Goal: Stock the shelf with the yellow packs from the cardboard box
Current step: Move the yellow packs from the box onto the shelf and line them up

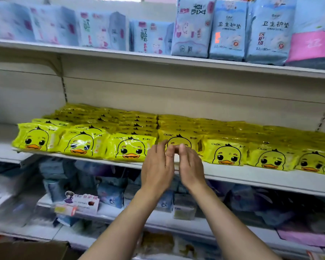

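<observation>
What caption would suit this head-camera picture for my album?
Both hands, left and right, reach for a yellow duck pack in the shelf's front row.

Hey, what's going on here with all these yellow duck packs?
A person is stocking a shop shelf with yellow packs printed with a duck face. Rows of them fill the middle shelf. The left hand and right hand are raised together in front of the fourth pack from the left, fingers fairly straight and gripping nothing. A corner of the cardboard box shows at the bottom left.
</observation>
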Available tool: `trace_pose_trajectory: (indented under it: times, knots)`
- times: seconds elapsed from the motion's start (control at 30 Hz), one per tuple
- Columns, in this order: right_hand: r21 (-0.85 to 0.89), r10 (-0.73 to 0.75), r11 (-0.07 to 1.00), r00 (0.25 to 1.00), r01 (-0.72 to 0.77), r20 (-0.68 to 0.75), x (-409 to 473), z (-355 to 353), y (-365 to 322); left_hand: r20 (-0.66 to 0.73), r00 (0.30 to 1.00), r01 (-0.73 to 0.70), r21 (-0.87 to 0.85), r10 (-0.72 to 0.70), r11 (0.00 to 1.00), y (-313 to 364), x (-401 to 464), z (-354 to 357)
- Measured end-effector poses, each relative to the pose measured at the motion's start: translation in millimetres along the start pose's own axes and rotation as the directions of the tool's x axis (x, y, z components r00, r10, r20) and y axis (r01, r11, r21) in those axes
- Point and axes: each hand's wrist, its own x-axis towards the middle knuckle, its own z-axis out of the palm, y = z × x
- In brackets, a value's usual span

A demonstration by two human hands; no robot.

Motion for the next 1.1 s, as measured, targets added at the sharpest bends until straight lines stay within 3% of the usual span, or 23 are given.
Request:
trace_pose_trajectory:
  times: [0.13,0.23,0.43,0.63,0.93,1.1]
  knots:
    - [0.056,-0.059,0.997,0.998,0.057,0.035,-10,44,-44,-0.184,0.983,-0.009,0.111,0.029,0.994,-48,-4,-52]
    - [0.051,-0.090,0.995,0.996,0.089,0.024,-13,72,-65,-0.218,0.976,0.017,0.186,0.024,0.982,-77,-8,-77]
    - [-0.136,0.001,0.991,1.000,0.001,0.012,-18,98,-81,-0.041,0.999,-0.025,0.236,0.035,0.971,-113,-3,-84]
    - [-0.101,0.196,0.977,0.975,-0.186,0.103,-8,113,-72,0.135,0.991,-0.028,0.264,-0.008,0.964,-128,21,-83]
    - [-0.143,0.225,0.964,0.974,-0.224,-0.011,1,125,-81,0.221,0.975,-0.091,0.327,0.017,0.941,-132,45,-93]
    - [-0.166,0.288,0.944,0.958,-0.285,-0.006,11,129,-88,0.282,0.958,-0.032,0.256,-0.043,0.966,-130,60,-94]
